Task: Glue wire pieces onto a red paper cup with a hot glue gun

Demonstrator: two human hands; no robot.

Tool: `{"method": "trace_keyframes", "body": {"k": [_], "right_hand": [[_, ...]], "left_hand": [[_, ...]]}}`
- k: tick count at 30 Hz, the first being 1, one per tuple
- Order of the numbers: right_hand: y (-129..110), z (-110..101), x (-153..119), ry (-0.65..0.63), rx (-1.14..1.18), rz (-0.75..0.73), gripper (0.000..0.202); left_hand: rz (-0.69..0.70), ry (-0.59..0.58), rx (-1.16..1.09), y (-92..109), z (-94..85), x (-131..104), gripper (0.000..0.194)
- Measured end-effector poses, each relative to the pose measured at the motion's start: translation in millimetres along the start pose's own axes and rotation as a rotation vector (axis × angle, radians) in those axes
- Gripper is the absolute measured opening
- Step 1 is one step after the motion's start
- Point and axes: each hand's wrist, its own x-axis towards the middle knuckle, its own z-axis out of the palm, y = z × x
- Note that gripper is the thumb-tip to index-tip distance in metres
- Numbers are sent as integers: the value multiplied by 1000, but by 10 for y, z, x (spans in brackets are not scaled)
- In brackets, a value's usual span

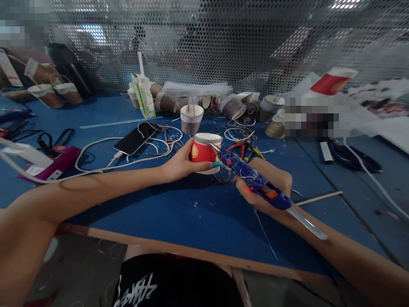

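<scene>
In the head view my left hand (180, 162) is wrapped round a red and white paper cup (204, 152), held upright above the blue table. My right hand (271, 181) is closed on a blue hot glue gun (249, 175). Its metal nozzle points up and left and lies at the cup's upper right side, near the rim; whether it touches cannot be made out. A clear glue stick (308, 224) sticks out of the gun's back end. Just behind the held cup stands a twine-wrapped paper cup (191, 119).
A phone (137, 138) on a white cable lies to the left, near a magenta power strip (57, 164). Pliers (244, 149) lie behind the glue gun. Several wrapped cups (234, 106) line the back by a perforated metal screen (191, 42). A drink carton (143, 96) stands there.
</scene>
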Motion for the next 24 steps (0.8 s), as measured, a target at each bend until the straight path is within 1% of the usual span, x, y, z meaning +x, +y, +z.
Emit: {"method": "trace_keyframes", "body": {"k": [4,8,14,21,24], "right_hand": [[-17,-9,14,10,-21,-6,21],[-40,-22,48,22,-43,18,24],[-57,-33,58,16,-54,46,28],[-54,-48,42,10,-61,68,28],[-39,-43,42,7,-51,72,29]], "left_hand": [[-14,-14,-14,-8,-18,4,67],[-10,-24,-71,-9,-14,12,67],[-35,-23,-93,10,-17,14,64],[-18,-80,-119,-49,-69,29,62],[-23,-86,-127,-63,-82,36,62]]}}
